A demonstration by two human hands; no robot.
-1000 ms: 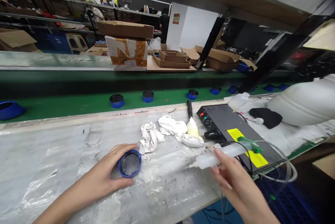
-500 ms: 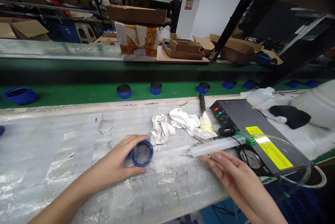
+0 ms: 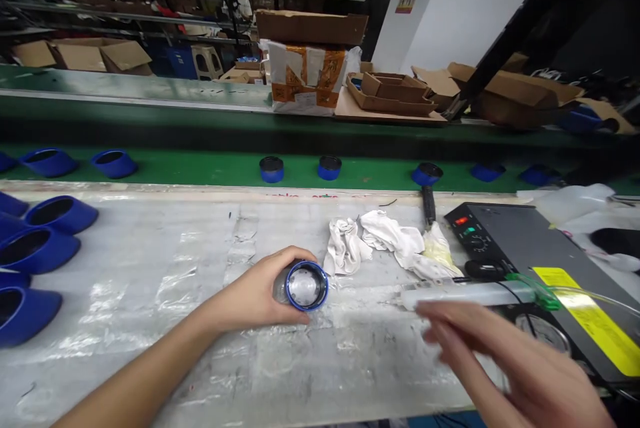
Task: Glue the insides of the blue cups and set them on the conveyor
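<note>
My left hand is wrapped round a small blue cap and tips it so its open, shiny inside faces me, on the plastic-covered bench. My right hand is blurred, fingers spread, holding nothing, just in front of a clear syringe-like dispenser that lies on the bench with its green end and tube at the black control box.
Crumpled white rags lie beyond the cap. Several blue cone-shaped parts sit at the left edge. More blue caps ride the green conveyor behind the bench. Cardboard boxes stand on the far shelf.
My right hand put the dispenser down on the bench and drew back toward me. My left hand tipped the blue cap up on its edge. The view swung to the left.
</note>
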